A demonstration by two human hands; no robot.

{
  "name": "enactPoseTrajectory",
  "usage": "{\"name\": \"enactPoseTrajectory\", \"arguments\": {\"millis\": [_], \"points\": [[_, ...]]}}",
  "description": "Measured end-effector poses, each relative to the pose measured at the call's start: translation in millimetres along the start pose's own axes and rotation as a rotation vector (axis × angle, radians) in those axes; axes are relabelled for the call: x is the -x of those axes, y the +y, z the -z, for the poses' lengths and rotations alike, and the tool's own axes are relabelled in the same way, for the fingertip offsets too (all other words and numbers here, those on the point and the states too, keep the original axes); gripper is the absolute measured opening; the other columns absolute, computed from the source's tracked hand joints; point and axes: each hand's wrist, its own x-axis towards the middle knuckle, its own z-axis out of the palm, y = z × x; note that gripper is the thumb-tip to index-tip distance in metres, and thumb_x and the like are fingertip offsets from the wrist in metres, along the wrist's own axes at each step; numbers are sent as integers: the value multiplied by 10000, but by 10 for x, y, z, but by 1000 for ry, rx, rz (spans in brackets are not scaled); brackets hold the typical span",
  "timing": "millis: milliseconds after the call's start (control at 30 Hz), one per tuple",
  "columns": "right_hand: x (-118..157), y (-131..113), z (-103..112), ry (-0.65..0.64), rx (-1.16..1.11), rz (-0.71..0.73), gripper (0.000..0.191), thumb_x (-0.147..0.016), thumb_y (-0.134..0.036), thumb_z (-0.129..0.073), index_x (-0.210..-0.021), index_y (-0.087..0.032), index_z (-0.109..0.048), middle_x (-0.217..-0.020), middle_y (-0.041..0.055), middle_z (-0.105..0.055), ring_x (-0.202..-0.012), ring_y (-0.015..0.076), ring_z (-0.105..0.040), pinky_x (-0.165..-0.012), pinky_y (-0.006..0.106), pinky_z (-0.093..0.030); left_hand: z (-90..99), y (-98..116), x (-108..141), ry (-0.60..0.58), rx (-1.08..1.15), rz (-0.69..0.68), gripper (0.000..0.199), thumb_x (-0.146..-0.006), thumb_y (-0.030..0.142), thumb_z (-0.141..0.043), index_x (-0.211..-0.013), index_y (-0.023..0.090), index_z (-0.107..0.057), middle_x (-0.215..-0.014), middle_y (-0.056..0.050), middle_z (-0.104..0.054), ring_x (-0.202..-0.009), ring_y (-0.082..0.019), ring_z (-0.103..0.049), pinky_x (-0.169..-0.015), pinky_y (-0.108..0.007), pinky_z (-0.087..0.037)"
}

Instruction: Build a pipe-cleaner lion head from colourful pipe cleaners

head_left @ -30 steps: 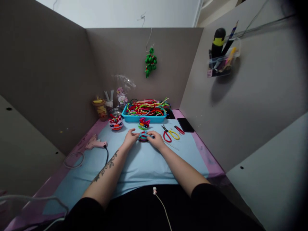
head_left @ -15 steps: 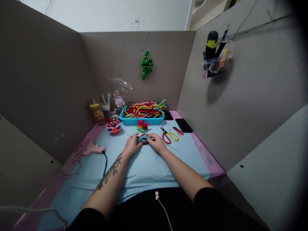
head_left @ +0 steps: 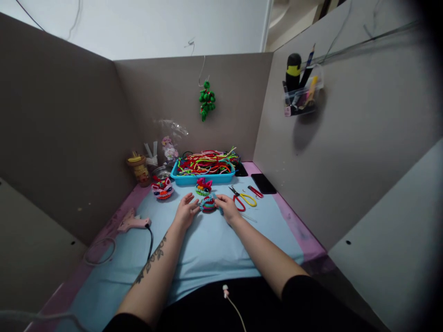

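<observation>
A small blue and red pipe-cleaner figure rests on the light blue cloth between my hands. My right hand pinches its right side, where a blue strip hangs by the fingers. On the other side my left hand is open, fingers spread, close beside the figure; whether a fingertip touches it I cannot tell. Just behind stands a pink, orange and green pipe-cleaner head. A pink and orange pipe-cleaner animal head sits farther left.
Scissors with red and yellow handles, a small red cutter and a black phone lie to the right. A blue tray of coloured pipe cleaners stands behind. At left lies a pink glue gun with its cord.
My left hand has let go of the figure and opened, moving slightly left. My right hand stays at its right side. The camera view has tilted up a little.
</observation>
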Motion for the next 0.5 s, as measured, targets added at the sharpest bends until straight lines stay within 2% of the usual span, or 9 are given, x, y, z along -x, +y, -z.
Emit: {"name": "enactPoseTrajectory", "arguments": {"millis": [100,233,367,500], "points": [[-10,-26,7,28,-84,-47,230,-586,-367,-695,-693,-187,-599,-642,-3,-615,-603,130,-564,-592,257,-466,21,38,-21,-22,150,112,491,-569,-78,-543,-983,185,-523,-1141,-102,-510,-1019,-212,-616,-778,-304,-538],[10,-60,-4,22,-179,-90,249,-559,-353,-723,-695,-189,-595,-717,11,-647,-653,144,-596,-614,271,-481,3,12,-53,0,219,137,482,-609,-113,-553,-989,180,-508,-966,-53,-555,-862,-111,-636,-745,-213,-537],[36,-59,-31,-42,-102,-57,245,-596,-351,-703,-750,-180,-620,-759,21,-660,-658,145,-594,-622,269,-462,-24,-33,-79,33,226,135,419,-679,-86,-574,-1000,176,-512,-877,-24,-579,-736,-75,-620,-701,-184,-537],[29,-16,-37,-83,-23,-4,230,-624,-350,-670,-773,-179,-634,-733,15,-648,-627,139,-556,-615,267,-434,-38,-58,-77,34,195,117,402,-689,-39,-633,-1009,179,-525,-875,-28,-620,-766,-93,-629,-722,-201,-533]]}}
